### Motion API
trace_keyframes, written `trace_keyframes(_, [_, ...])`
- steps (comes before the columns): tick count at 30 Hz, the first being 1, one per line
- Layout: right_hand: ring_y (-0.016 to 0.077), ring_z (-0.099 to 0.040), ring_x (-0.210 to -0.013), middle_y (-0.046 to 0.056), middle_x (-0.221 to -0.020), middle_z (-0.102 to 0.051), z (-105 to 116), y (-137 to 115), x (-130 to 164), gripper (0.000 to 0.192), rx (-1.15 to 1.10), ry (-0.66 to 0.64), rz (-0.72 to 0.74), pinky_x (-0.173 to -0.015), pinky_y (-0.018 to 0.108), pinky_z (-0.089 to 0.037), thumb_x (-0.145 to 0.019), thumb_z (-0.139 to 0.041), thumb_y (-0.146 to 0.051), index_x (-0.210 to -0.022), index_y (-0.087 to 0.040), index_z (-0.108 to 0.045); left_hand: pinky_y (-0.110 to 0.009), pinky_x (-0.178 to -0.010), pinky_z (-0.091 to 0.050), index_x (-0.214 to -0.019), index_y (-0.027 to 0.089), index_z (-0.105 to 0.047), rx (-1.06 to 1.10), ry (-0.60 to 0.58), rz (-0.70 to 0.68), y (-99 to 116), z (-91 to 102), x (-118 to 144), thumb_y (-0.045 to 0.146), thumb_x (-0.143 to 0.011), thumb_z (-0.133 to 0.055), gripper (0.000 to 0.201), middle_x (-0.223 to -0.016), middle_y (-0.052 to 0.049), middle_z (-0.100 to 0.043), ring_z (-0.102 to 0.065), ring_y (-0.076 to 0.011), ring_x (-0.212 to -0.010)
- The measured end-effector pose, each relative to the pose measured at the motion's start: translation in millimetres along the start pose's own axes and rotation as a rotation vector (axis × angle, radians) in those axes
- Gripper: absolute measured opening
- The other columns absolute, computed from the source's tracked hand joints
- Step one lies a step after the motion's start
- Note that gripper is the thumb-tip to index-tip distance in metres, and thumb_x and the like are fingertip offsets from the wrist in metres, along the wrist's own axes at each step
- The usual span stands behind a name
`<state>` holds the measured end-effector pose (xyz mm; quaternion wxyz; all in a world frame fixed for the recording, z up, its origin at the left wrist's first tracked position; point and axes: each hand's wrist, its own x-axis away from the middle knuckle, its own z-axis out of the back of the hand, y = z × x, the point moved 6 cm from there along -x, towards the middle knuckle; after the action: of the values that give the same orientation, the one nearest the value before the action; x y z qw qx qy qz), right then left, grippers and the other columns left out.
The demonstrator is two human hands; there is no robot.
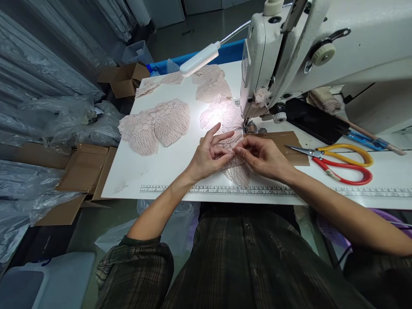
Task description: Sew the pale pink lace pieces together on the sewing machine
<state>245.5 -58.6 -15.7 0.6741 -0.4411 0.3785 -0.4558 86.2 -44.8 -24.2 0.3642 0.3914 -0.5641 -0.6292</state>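
Observation:
A pale pink lace piece (238, 175) lies at the sewing machine's needle area, its scalloped end hanging toward the ruler. My left hand (209, 152) holds the lace's edge between thumb and a finger, with its other fingers stretched out. Against it, my right hand (262, 158) pinches the same lace with thumb and forefinger. The fingertips of both hands nearly meet, and the exact spot they grip is partly hidden. Just behind them is the presser foot (247, 126) of the white sewing machine (257, 56). More of the lace (222, 112) lies lit beyond the hands.
Further lace pieces (157, 124) lie on the white table (125, 178). At right are scissors (341, 161) with red and yellow handles, a black phone (312, 120) and brown card (289, 146). A lamp (200, 59) hangs over the table. Cardboard boxes (85, 167) stand left.

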Motion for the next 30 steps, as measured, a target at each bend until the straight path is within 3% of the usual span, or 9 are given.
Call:
trace_keyframes(3, [0.0117, -0.045, -0.063, 0.000, -0.075, -0.057, -2, 7, 0, 0.042, -0.094, 0.003, -0.016, -0.059, 0.030, -0.037, -0.093, -0.061, -0.060, -0.087, -0.018, -0.062, -0.028, -0.084, -0.062, -0.150, 0.025, -0.038, 0.003, 0.002, -0.011, 1, -0.4, -1, 0.030, -0.080, -0.083, 0.083, -0.143, -0.018, -0.060, -0.075, -0.0106, -0.081])
trace_keyframes(9, [0.0145, -0.057, -0.073, 0.000, -0.082, -0.062, -3, 13, -1, 0.052, -0.315, 0.081, -0.040, -0.065, 0.031, -0.046, -0.079, -0.078, -0.062, -0.099, -0.023, -0.050, -0.025, -0.079, -0.061, -0.138, 0.016, -0.049, -0.016, -0.003, -0.006, 3, -1.0, -1, 0.024, -0.080, -0.081, 0.067, -0.124, -0.015, -0.069, -0.074, -0.0111, -0.082])
trace_keyframes(15, [0.0142, -0.059, -0.074, 0.001, -0.082, -0.062, 3, 16, 0, 0.048, -0.322, 0.152, -0.045, -0.066, 0.030, -0.048, -0.079, -0.079, -0.059, -0.098, -0.021, -0.057, -0.024, -0.074, -0.058, -0.133, 0.011, -0.052, -0.020, 0.001, 0.033, 4, -1.8, -1, 0.019, -0.079, -0.079, 0.061, -0.098, -0.007, -0.073, -0.072, -0.0119, -0.078])
trace_keyframes(19, [0.0148, -0.060, -0.073, 0.002, -0.081, -0.065, 3, 14, 0, 0.049, -0.313, 0.127, -0.060, -0.066, 0.030, -0.049, -0.081, -0.077, -0.060, -0.106, -0.020, -0.060, -0.024, -0.073, -0.057, -0.125, 0.012, -0.058, 0.004, -0.008, 0.033, 6, -3.8, -3, 0.022, -0.078, -0.081, 0.053, -0.086, -0.003, -0.072, -0.071, -0.0117, -0.075])
trace_keyframes(24, [0.0165, -0.064, -0.080, 0.005, -0.088, -0.069, 0, 11, 1, 0.046, -0.363, 0.059, -0.088, -0.073, 0.032, -0.054, -0.083, -0.077, -0.053, -0.111, -0.019, -0.064, -0.023, -0.073, -0.057, -0.123, 0.013, -0.060, 0.002, 0.000, 0.010, 8, -4.8, -3, 0.025, -0.078, -0.082, 0.051, -0.084, -0.002, -0.072, -0.070, -0.0115, -0.075])
trace_keyframes(30, [0.0147, -0.061, -0.075, 0.004, -0.088, -0.068, 0, 4, 3, 0.042, -0.311, 0.086, -0.021, -0.068, 0.031, -0.051, -0.078, -0.082, -0.040, -0.110, -0.018, -0.066, -0.022, -0.069, -0.055, -0.124, 0.014, -0.059, 0.013, -0.017, 0.011, 6, -6.0, -1, 0.029, -0.079, -0.083, 0.054, -0.087, -0.003, -0.074, -0.070, -0.0111, -0.072])
